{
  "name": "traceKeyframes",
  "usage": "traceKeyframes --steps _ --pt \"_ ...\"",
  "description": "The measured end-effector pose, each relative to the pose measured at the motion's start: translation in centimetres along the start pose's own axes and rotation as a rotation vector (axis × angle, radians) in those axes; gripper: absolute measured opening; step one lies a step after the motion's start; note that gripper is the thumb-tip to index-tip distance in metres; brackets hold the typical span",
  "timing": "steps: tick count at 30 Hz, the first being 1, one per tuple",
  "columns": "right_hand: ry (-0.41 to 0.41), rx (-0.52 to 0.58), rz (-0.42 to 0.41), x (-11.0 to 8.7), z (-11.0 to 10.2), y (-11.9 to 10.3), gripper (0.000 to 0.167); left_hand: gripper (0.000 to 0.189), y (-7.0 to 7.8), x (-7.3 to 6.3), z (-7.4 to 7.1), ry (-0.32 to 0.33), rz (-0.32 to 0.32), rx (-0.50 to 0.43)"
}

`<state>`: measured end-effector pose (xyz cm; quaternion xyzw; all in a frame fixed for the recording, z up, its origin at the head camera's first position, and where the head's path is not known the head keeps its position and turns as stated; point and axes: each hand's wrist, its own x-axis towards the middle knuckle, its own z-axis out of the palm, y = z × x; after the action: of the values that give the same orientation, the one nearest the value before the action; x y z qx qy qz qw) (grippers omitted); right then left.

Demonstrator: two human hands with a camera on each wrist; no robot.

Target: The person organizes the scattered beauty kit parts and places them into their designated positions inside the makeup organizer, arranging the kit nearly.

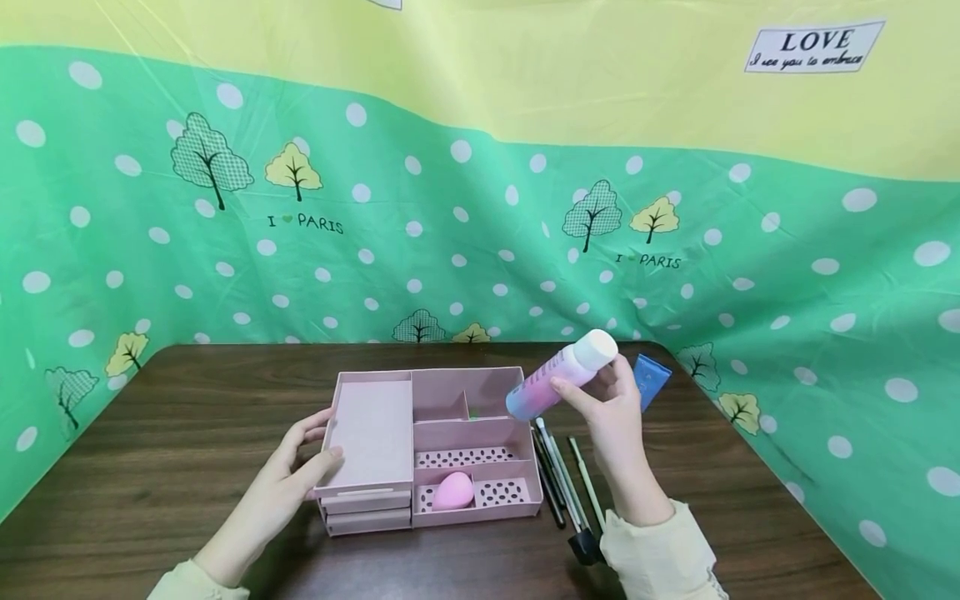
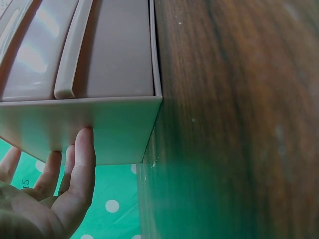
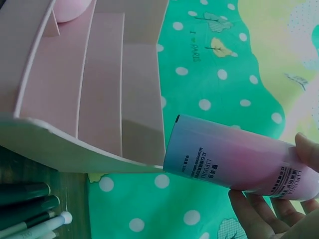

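Note:
A pink makeup organizer [image 1: 372, 433] with drawers on its left and compartments on its right stands on the table. My left hand [image 1: 279, 477] rests against its left side, the thumb near the front corner. In the left wrist view, the fingers [image 2: 82, 164] touch the side wall, fairly straight. My right hand [image 1: 617, 425] grips a pink-and-blue bottle [image 1: 549, 385] with a white cap, tilted, its base above the organizer's right back corner. The right wrist view shows the bottle's printed label [image 3: 209, 159]. A pink makeup sponge [image 1: 453, 492] sits in a front compartment.
Several makeup brushes [image 1: 564, 475] lie right of the organizer, partly below the right forearm. A blue tube [image 1: 651, 381] is behind the right hand, partly hidden. Around the wooden table [image 1: 187, 433] hangs a green and yellow patterned cloth [image 1: 450, 217].

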<state>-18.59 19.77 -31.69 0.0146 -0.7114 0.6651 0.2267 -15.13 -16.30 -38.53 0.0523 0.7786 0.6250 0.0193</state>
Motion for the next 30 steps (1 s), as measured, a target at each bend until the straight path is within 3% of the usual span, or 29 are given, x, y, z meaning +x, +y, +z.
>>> traceKeyframes --steps 30 --pt "-0.118 -0.050 -0.006 -1.5 1.1 -0.7 0.059 0.056 0.1 0.1 -0.1 -0.012 -0.009 -0.016"
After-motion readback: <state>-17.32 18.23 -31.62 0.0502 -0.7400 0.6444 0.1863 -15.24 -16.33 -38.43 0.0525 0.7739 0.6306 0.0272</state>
